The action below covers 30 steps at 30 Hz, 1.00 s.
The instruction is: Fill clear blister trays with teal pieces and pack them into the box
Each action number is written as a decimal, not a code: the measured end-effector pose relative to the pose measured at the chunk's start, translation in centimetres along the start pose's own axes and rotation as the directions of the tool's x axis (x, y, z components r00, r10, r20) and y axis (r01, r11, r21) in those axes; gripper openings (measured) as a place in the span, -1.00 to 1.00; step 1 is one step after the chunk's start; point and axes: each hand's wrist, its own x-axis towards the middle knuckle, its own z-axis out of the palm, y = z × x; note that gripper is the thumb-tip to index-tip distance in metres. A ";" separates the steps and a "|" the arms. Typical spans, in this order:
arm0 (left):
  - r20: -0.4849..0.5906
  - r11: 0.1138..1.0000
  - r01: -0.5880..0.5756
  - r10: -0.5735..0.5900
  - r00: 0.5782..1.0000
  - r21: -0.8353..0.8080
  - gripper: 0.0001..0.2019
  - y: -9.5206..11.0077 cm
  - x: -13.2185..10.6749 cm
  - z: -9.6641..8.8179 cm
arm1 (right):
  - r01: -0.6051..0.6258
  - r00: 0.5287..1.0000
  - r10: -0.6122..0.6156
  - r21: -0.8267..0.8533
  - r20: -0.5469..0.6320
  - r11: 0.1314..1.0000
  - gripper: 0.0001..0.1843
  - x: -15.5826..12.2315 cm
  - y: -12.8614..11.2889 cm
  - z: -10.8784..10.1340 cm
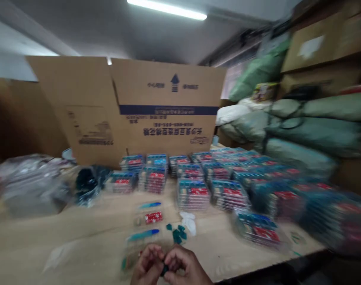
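Observation:
At the near edge of the table, my left hand point(148, 264) and my right hand point(184, 264) meet fingertip to fingertip. Both pinch a small dark green piece point(164, 270), mostly covered by the fingers, so its kind is unclear. Just beyond lie several loose dark green pieces point(178, 234) and a crumpled white piece point(188, 222). To the left of these are a blue pen-like stick point(143, 234), a second one point(150, 205) farther off, and a red-and-white patterned item point(153, 217) between them. Something partly hidden lies beside my left hand.
Stacks of clear packs with blue and red contents point(193, 194) fill the table's middle and right. A single pack stack point(259, 229) stands nearer. A large cardboard box point(168, 118) rises behind. Plastic bags point(34, 190) and a dark bagged bundle point(87, 184) are at left.

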 end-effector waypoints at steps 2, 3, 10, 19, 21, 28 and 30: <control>-0.055 0.998 -0.059 0.059 0.997 0.013 -0.69 0.9 -1.6 0.2 | -0.007 1.000 0.007 -0.061 0.000 0.998 -0.79 -0.3 -0.8 0.8; -0.046 0.997 -0.068 0.070 0.996 0.040 -0.69 1.4 -2.3 0.2 | -0.007 1.000 0.007 -0.085 -0.005 0.996 -0.80 -0.5 -1.1 1.2; -0.055 0.962 -0.079 0.096 0.994 0.260 -0.72 4.7 -4.9 -3.7 | -0.059 0.992 0.063 -0.039 0.106 0.997 -0.71 0.6 -0.7 4.4; -0.214 0.021 0.244 0.556 0.803 0.970 -0.91 9.4 -4.7 -15.3 | 0.187 0.942 -0.099 -0.257 0.320 0.948 -0.91 8.1 -0.9 9.0; -0.192 -0.069 0.265 0.517 0.834 0.962 -0.87 8.6 -4.8 -15.7 | 0.313 0.906 -0.168 -0.349 0.388 0.883 -0.90 10.9 -1.1 10.3; -0.087 -0.196 0.226 0.542 0.836 0.954 -0.82 6.6 -5.3 -14.8 | 0.533 0.769 -0.173 -0.468 0.615 0.704 -0.88 15.5 -0.8 13.7; -0.073 -0.218 0.227 0.551 0.832 0.949 -0.81 6.6 -5.2 -14.9 | 0.541 0.762 -0.156 -0.486 0.628 0.686 -0.88 15.6 -0.6 13.9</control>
